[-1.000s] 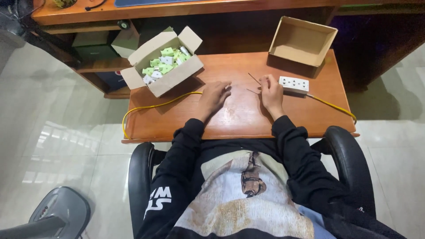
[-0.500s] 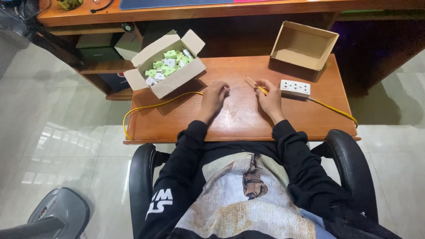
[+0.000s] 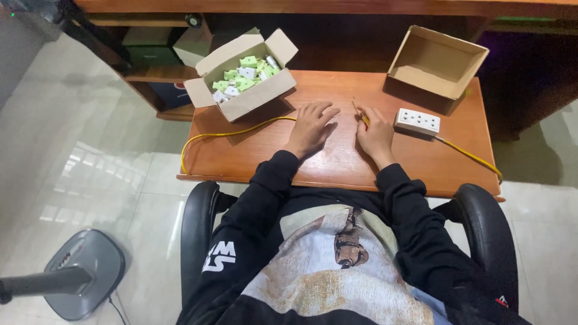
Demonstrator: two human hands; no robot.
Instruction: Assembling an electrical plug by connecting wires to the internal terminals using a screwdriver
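My left hand lies flat on the wooden table, fingers spread, over the end of a yellow cable. My right hand rests beside it, closed around a thin tool with a yellow handle whose tip points away from me. A white power strip lies just right of that hand, with a yellow cord running off to the table's right edge.
An open cardboard box holding several green and white small parts stands at the back left. An empty cardboard box stands at the back right. Black chair armrests flank me. A fan base sits on the tiled floor.
My hands have barely moved; the right hand has closed more around the thin tool. The view has shifted slightly.
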